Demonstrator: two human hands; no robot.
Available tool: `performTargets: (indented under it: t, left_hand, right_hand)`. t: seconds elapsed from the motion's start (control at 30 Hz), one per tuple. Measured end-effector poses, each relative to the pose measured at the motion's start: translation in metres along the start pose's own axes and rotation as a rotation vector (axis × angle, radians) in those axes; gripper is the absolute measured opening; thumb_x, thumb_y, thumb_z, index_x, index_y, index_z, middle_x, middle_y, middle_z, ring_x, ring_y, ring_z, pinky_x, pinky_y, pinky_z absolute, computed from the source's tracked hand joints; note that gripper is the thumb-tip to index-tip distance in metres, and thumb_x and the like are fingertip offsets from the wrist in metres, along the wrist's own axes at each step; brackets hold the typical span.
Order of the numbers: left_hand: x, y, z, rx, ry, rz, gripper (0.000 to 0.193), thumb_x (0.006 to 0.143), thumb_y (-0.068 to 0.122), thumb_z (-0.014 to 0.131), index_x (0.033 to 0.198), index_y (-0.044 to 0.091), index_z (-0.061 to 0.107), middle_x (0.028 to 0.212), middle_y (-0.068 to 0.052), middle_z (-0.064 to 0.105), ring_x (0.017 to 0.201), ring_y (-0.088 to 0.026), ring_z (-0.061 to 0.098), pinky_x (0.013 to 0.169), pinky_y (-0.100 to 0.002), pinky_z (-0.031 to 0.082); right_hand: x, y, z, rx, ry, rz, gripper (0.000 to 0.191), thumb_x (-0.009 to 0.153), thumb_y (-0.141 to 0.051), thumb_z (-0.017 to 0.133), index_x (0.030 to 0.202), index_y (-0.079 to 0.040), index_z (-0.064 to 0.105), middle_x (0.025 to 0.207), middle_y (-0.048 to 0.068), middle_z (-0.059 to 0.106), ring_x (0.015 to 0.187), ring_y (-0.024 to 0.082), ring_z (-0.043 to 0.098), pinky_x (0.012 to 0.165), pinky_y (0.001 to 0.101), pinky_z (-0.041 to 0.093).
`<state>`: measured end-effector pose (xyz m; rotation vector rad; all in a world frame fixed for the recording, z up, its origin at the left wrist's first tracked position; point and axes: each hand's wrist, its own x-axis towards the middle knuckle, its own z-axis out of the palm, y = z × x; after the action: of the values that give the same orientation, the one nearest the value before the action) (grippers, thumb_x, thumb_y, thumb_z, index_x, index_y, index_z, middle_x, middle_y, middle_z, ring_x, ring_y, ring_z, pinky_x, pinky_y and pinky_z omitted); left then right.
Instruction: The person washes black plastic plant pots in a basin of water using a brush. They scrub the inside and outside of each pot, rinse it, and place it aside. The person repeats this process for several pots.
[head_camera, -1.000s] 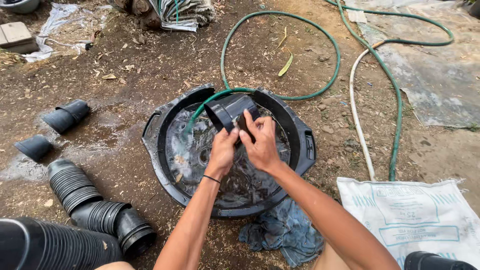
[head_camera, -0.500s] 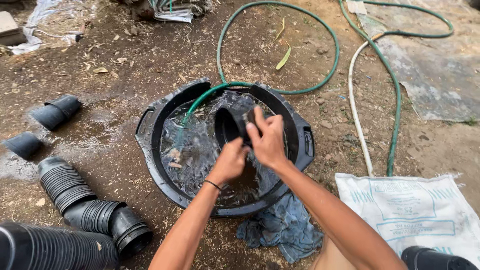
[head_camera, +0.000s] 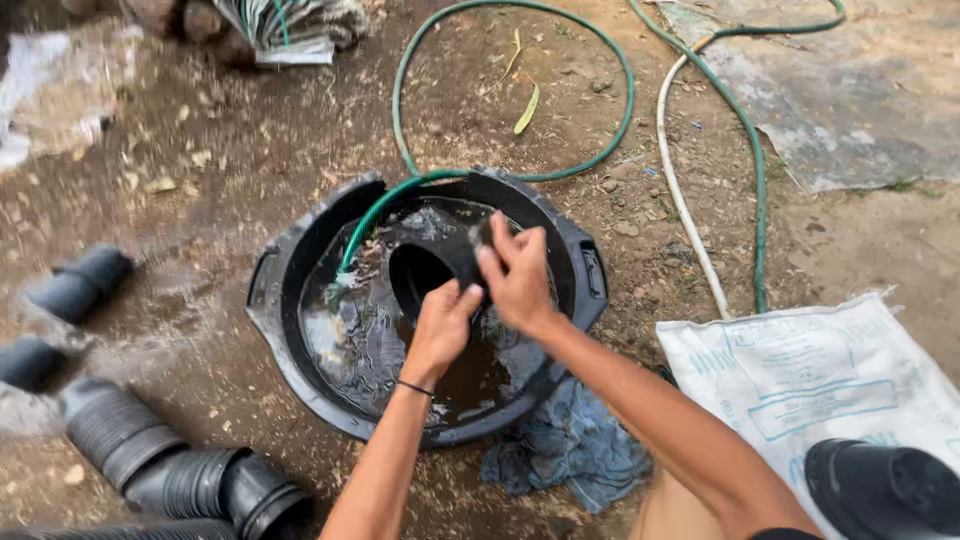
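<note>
Over the black tub (head_camera: 300, 260), both hands meet on a small black plastic pot (head_camera: 425, 272), which is held tipped on its side just above the murky brown water so that its round open mouth faces the left rim of the tub. The pot is dark, wet-looking and smooth-walled, with a plain circular lip; its base end is hidden behind the fingers. The left hand (head_camera: 443, 328), a thin dark band on its wrist, is closed around the pot's near lower edge, while the right hand (head_camera: 517, 272) is wrapped over the far end with the fingers spread across the top; it may also be pressing a small scrubber or cloth against the pot, but the blur there makes that hard to tell. Just left of the hands a green hose (head_camera: 372, 218) dips over the tub's rim into the water, and beyond the hands it loops away across the bare dirt beside a white hose (head_camera: 682, 200). Directly below the right forearm a crumpled blue cloth (head_camera: 570, 450) lies on the ground against the tub. To the right of the arms lies a white woven sack (head_camera: 800, 380), with another black pot (head_camera: 880, 490) at its near corner. Well to the left of the hands, stacks of ribbed black pots (head_camera: 170, 465) lie on their sides on the wet soil.
</note>
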<state>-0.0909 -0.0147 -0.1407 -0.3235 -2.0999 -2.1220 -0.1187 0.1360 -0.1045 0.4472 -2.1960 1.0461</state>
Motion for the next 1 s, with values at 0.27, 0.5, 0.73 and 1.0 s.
performTargets:
  t: [0.27, 0.5, 0.73, 1.0]
  left_hand:
    - [-0.010, -0.001, 0.003, -0.192, 0.024, -0.113, 0.030, 0.107, 0.023, 0.056, 0.088, 0.001, 0.049, 0.084, 0.004, 0.047, 0.077, -0.007, 0.040, 0.066, -0.027, 0.036]
    - [0.004, 0.008, 0.018, -0.743, 0.141, 0.000, 0.032, 0.114, 0.024, 0.047, 0.111, -0.002, 0.065, 0.106, -0.003, 0.069, 0.093, -0.010, 0.060, 0.084, -0.028, 0.049]
    - [0.005, 0.034, 0.032, -0.873, 0.187, -0.011, 0.037, 0.105, 0.027, 0.045, 0.119, -0.001, 0.064, 0.118, -0.006, 0.071, 0.107, -0.017, 0.068, 0.099, -0.035, 0.053]
    - [-0.011, 0.058, 0.031, -1.137, 0.034, -0.040, 0.077, 0.105, 0.062, 0.030, 0.131, -0.004, 0.059, 0.128, -0.011, 0.065, 0.116, -0.025, 0.063, 0.104, -0.039, 0.047]
  right_hand:
    - [0.003, -0.026, -0.032, 0.008, -0.140, 0.021, 0.058, 0.093, -0.023, 0.068, 0.146, -0.002, 0.056, 0.098, 0.015, 0.046, 0.089, 0.027, 0.051, 0.081, 0.0360, 0.046]
    - [-0.008, -0.042, -0.033, 0.078, -0.119, -0.098, 0.054, 0.095, -0.025, 0.069, 0.145, -0.004, 0.060, 0.099, 0.015, 0.048, 0.092, 0.028, 0.051, 0.083, 0.0374, 0.046]
    - [0.007, -0.036, -0.044, -0.008, 0.087, -0.172, 0.055, 0.098, -0.024, 0.069, 0.147, -0.002, 0.057, 0.099, 0.015, 0.049, 0.094, 0.029, 0.050, 0.084, 0.0395, 0.047]
    - [-0.008, -0.041, -0.054, 0.025, -0.156, -0.430, 0.057, 0.091, -0.025, 0.074, 0.143, -0.004, 0.060, 0.101, 0.016, 0.047, 0.094, 0.031, 0.048, 0.084, 0.0405, 0.045]
